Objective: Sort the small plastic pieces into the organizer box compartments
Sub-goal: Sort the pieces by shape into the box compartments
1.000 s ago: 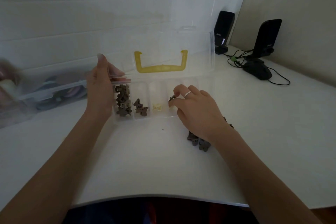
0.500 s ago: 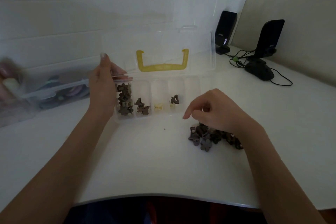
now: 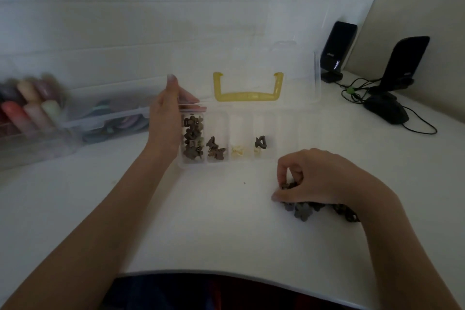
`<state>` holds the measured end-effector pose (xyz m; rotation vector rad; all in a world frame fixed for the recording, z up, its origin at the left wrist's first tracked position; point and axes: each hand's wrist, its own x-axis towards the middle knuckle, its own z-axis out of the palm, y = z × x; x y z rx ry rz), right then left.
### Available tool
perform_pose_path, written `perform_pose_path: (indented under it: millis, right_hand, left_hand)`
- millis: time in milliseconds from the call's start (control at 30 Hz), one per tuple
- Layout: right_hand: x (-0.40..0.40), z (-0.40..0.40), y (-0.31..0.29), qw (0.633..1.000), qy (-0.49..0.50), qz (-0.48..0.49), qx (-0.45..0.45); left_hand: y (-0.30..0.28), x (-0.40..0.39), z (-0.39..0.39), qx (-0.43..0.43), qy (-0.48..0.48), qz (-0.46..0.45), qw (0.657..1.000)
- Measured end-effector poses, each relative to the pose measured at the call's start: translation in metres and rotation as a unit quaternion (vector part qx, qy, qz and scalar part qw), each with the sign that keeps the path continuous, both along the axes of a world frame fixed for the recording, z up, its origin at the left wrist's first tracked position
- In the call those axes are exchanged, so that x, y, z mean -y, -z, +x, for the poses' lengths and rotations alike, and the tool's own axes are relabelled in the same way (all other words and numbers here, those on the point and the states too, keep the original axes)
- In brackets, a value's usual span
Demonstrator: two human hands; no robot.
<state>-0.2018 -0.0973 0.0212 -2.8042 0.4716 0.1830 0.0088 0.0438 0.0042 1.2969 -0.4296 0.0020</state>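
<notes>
organizer box (image 3: 289, 131) on white table (image 3: 201, 221) | white wall (image 3: 151, 7) | speakers (image 3: 339, 50)

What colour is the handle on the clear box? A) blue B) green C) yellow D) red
C: the handle on the open lid of the clear box is yellow, standing just behind the compartments with the little pieces.
</notes>
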Motion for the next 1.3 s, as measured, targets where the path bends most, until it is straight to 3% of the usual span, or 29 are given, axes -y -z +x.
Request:
perform_pose_path:
  millis: [100,167,300,367,600,1300]
  right_hand:
    - [0.001,0.001,0.002,0.999,-0.02,0.038,0.019]
    - [0.002,0.003,0.003,0.991,-0.034,0.095,0.083]
    - [-0.005,0.006,0.001,0.936,-0.074,0.264,0.221]
    - [-0.007,0.008,0.005,0.919,-0.064,0.298,0.249]
    - [-0.006,0.016,0.016,0.902,-0.018,0.29,0.318]
    - [-0.01,0.027,0.028,0.855,-0.016,0.253,0.453]
  left_hand:
    - [0.0,0.0,0.001,-0.005,0.008,-0.006,1.0]
    - [0.001,0.001,0.0,-0.009,0.013,-0.012,1.0]
    - [0.003,0.001,0.0,-0.017,0.023,-0.021,0.999]
    - [0.002,0.001,0.002,-0.019,0.029,-0.024,0.999]
    - [0.003,-0.001,0.003,-0.008,0.009,-0.012,1.0]
    - [-0.001,-0.001,-0.008,-0.002,0.023,-0.024,0.999]
